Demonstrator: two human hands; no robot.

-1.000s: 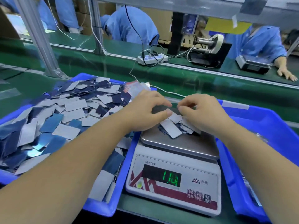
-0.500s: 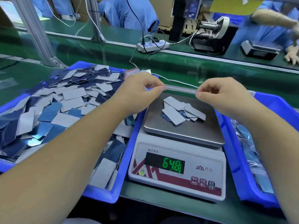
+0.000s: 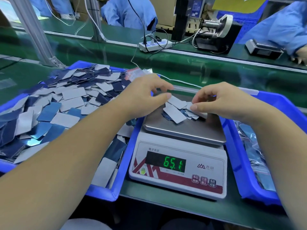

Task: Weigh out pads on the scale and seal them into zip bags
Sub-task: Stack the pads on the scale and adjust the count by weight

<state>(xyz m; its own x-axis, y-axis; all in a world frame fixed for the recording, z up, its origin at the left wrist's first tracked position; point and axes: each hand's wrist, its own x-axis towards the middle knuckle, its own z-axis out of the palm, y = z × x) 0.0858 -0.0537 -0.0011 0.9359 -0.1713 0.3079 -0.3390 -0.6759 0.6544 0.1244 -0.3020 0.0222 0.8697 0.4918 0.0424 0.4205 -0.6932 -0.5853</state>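
A: Where are the pads now?

B: A small heap of pads (image 3: 178, 112) lies on the steel pan of the scale (image 3: 178, 163), toward twelve o'clock of the pan. The display shows 65.1, I think.

A: And the hands?

B: The left hand (image 3: 146, 95) comes from nine o'clock, the right hand (image 3: 221, 102) from three o'clock. Both have curled fingers at the heap. The right one seems to pinch the edge of the pads; for the left one I cannot tell if it holds something.

A: How much is done?

B: I judge the weighing of this portion is nearly done. Bagging and sealing are still left. The loose stock (image 3: 66, 103) fills the left bin (image 3: 123, 165) at nine o'clock, so much work remains. The right bin (image 3: 235, 143) at three o'clock holds some filled bags (image 3: 254, 151). Spare zip bags (image 3: 137, 73) lie at eleven o'clock.
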